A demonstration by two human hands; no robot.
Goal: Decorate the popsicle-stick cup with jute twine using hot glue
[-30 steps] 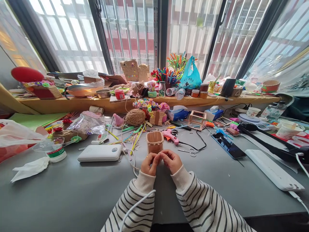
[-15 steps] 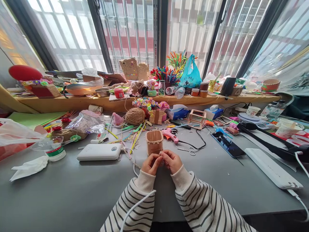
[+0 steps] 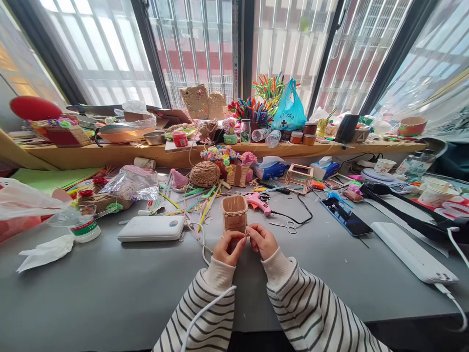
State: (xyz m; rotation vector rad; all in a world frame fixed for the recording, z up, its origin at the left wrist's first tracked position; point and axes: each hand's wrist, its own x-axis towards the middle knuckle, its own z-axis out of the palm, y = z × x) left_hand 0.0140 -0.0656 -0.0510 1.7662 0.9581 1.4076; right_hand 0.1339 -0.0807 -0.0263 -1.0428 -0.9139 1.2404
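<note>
My left hand (image 3: 227,248) and my right hand (image 3: 261,241) are close together on the grey table (image 3: 110,293), fingers pinched toward each other on something too small to make out. Just beyond my fingertips stands a small wooden stick pot (image 3: 234,213) with a beaded band near its rim. My sleeves are striped. A thin string (image 3: 202,244) runs from the left of my hands toward a ball of twine (image 3: 204,174).
A pink glue gun (image 3: 258,202) and small scissors (image 3: 289,226) lie right of the pot. A white power bank (image 3: 152,229) lies to the left, a phone (image 3: 346,218) and white power strip (image 3: 414,254) to the right. Craft clutter fills the back shelf (image 3: 146,156).
My hands have shifted slightly forward, nearer the stick pot, fingers still pinched together. The view has tipped a little.
</note>
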